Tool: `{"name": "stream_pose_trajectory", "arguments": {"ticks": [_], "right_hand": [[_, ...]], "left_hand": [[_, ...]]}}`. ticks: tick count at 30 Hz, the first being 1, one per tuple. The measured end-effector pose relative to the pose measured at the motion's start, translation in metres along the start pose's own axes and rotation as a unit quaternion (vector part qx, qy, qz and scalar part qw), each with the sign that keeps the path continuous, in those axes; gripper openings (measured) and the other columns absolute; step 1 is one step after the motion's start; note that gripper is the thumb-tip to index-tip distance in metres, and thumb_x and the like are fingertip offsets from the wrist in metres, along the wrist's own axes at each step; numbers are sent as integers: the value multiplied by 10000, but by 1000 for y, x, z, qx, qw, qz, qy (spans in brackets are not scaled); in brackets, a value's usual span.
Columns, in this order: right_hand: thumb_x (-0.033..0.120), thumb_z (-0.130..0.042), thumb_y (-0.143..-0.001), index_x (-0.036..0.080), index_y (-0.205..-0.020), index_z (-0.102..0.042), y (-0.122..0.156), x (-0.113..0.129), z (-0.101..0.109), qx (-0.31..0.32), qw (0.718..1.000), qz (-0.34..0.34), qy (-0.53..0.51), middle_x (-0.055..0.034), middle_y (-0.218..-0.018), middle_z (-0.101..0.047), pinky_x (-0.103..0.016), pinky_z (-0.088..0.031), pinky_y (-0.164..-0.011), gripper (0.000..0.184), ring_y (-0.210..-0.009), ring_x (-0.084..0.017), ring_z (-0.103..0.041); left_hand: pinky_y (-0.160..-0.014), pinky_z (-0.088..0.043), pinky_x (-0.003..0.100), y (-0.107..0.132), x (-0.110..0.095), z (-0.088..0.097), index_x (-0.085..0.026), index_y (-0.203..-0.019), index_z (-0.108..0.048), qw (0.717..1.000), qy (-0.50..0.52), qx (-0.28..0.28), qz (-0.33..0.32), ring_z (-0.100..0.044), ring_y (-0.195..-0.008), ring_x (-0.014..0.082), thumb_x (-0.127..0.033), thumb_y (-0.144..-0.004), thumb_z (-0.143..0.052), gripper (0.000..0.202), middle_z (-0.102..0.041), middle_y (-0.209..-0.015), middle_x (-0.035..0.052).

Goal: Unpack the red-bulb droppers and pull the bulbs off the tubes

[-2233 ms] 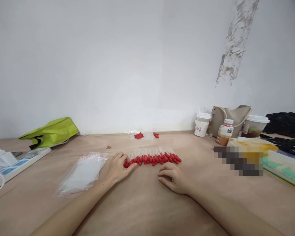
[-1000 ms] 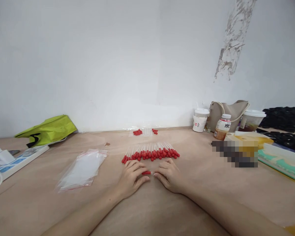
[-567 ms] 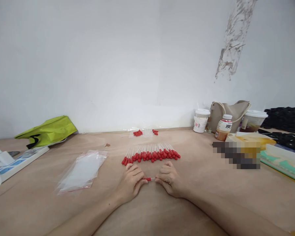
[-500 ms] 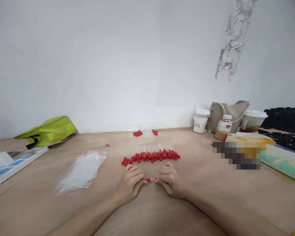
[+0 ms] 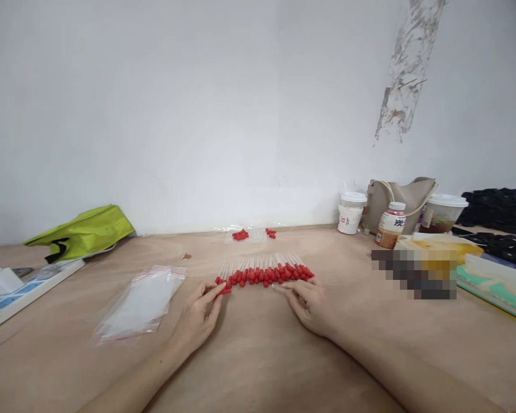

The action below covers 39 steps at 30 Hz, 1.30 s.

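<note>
A row of glass droppers with red rubber bulbs lies across the middle of the table, their thin clear tips pointing away from me. My left hand is at the row's left end, with thumb and fingers pinched on a single red rubber bulb. On the other side, my right hand is closed on a clear glass tube, just in front of the row. Most of that tube is hidden by the fingers. The held bulb and tube are apart.
Clear zip bags lie at left, near a power strip and a lime-green bag. Behind the row sits a plastic bag with red bulbs. A paper cup, a bottle and a green-white box stand at right.
My hands have moved apart and forward toward the row. The red bulb and clear tube, in line between my fingers before, are now separated, one in each hand.
</note>
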State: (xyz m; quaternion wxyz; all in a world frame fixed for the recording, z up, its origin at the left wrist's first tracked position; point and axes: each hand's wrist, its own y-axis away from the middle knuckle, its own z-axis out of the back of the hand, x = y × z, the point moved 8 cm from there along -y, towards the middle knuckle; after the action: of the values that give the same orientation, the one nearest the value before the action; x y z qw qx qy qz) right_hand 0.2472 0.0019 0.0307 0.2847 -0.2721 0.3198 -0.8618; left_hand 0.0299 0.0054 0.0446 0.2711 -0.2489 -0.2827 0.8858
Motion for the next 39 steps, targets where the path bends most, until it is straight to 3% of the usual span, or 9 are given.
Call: {"name": "stream_pose_trajectory", "arguments": {"ticks": [4, 11, 16, 24, 29, 33, 36, 39], "right_hand": [[220, -391, -855, 179, -814, -605, -1, 0, 2, -20, 998, 30, 44, -32, -719, -654, -285, -285, -687, 222, -643, -128, -553], [175, -428, -819, 178, -668, -583, -4, 9, -16, -7, 986, 85, 142, -15, -620, -614, -306, -244, -684, 217, -619, -124, -490], [343, -544, -764, 200, -749, -621, -6, 9, -22, 58, 992, 58, 97, -15, -658, -620, -310, -236, -697, 163, -678, -142, -470], [605, -579, -643, 223, -923, -634, -5, 9, -25, 109, 991, 39, 69, -37, -754, -600, -328, -253, -725, 477, -753, -180, -451], [666, -599, -562, 221, -934, -634, -6, 7, -26, 121, 990, 27, 60, -38, -765, -587, -320, -271, -709, 581, -749, -181, -449], [539, -573, -693, 231, -943, -616, -5, 4, -17, 107, 994, 7, 33, -27, -776, -599, -315, -289, -713, 399, -752, -170, -467], [328, -491, -804, 226, -922, -608, -4, -7, -7, 75, 997, -17, 20, -17, -749, -608, -314, -304, -729, 195, -739, -153, -488], [228, -486, -789, 217, -836, -619, -2, -19, -3, 52, 998, -31, 18, -10, -678, -599, -315, -320, -728, 141, -709, -152, -497]], "left_hand": [[-726, -461, 275, 0, -1, -1, -223, -1095, -513, 1000, -6, 13, -13, -556, -813, 160, -224, -849, -392, 274, -567, -927, 48], [-681, -454, 261, 0, 6, -28, -194, -856, -528, 998, 7, 59, -24, -547, -730, 134, -232, -854, -405, 128, -540, -859, 32], [-649, -458, 259, -2, 13, -33, -198, -870, -563, 997, 4, 74, 5, -549, -707, 137, -278, -840, -444, 147, -541, -830, 27], [-646, -452, 269, -2, 14, -24, -210, -885, -584, 998, 10, 50, 21, -552, -703, 145, -365, -811, -491, 195, -566, -832, 22], [-687, -449, 266, -3, 15, -17, -211, -888, -583, 998, 30, 29, 47, -559, -786, 153, -354, -822, -468, 195, -592, -870, 20], [-700, -442, 281, -2, 29, -1, -198, -859, -590, 995, 11, -18, 101, -551, -779, 166, -366, -814, -451, 222, -615, -854, 28], [-663, -440, 276, -1, 57, 7, -186, -805, -590, 983, 12, -43, 178, -552, -708, 165, -401, -787, -449, 258, -621, -790, 25], [-612, -427, 257, -2, 87, 4, -170, -759, -585, 964, 51, -35, 258, -561, -660, 164, -422, -748, -458, 283, -622, -721, 20]]}}
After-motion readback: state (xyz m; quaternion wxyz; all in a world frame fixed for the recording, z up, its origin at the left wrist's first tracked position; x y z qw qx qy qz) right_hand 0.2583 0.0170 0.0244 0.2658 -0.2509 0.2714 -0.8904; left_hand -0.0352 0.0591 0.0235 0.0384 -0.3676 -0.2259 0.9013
